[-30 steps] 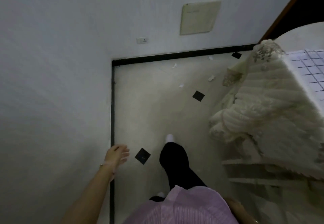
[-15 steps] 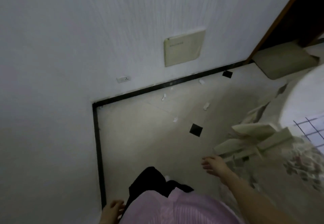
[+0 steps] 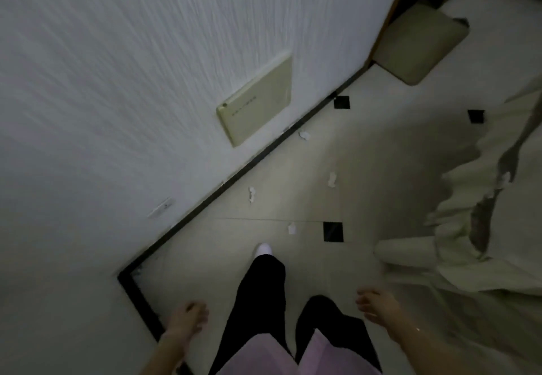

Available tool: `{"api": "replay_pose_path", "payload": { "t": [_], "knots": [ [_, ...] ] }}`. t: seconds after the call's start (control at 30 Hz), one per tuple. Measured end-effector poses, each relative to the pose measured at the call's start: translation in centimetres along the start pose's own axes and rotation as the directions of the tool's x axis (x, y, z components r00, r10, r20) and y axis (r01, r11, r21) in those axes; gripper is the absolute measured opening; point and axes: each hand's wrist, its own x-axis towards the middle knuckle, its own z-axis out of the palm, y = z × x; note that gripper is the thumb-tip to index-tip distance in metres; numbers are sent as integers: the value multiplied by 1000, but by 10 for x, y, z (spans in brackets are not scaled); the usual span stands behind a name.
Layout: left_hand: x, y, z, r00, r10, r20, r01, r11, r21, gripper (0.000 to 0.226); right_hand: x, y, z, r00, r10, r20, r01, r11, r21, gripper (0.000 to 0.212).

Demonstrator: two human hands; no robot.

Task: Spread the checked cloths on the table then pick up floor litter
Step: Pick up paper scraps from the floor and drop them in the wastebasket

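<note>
Cloth step: no checked cloth or table top can be made out in this view; only a pale cream draped fabric (image 3: 498, 228) is seen hanging at the right, so whether the spreading is finished cannot be told, though it is judged likely done, since attention is now on the floor.
Litter step: judged not yet begun; four small white crumpled paper scraps are seen lying on the pale tiled floor (image 3: 366, 154).
Litter positions: the nearest scrap (image 3: 291, 228) lies just beside a black square tile inset (image 3: 333, 231); a second scrap (image 3: 251, 193) lies close to the black skirting line (image 3: 234, 173); a third scrap (image 3: 332, 179) lies mid-floor; the farthest scrap (image 3: 305, 135) lies near the wall.
Left hand (image 3: 187, 320): held low, fingers loosely curled, nothing held.
Right hand (image 3: 377, 305): held low, fingers loosely spread, nothing held.
Litter relative to hands: all scraps lie ahead of both hands and well apart from them; none is touched.
Stance: one white-shoed foot (image 3: 264, 249) is placed forward, near the nearest scrap.
</note>
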Motion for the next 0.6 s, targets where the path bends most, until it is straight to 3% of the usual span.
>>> {"api": "replay_pose_path", "payload": {
  "t": [0.1,0.3,0.4,0.47,0.6],
  "knots": [
    [43,116,3,978,208,-5,-208,977,44,23,24,-12,24,992,124,6,-124,991,42,21],
    [164,213,70,934,322,156,-349,914,206,14,148,-44,101,982,187,23,-189,977,103,18],
    [263,205,109,920,349,181,-390,867,311,14,241,-52,143,994,91,62,-94,995,37,15],
    [336,190,130,905,375,200,-425,799,426,24,309,-49,172,998,-31,54,36,995,-98,23],
    [469,171,174,852,471,227,-505,629,591,30,440,-40,224,967,-247,59,251,898,-360,47]
  ]
}}
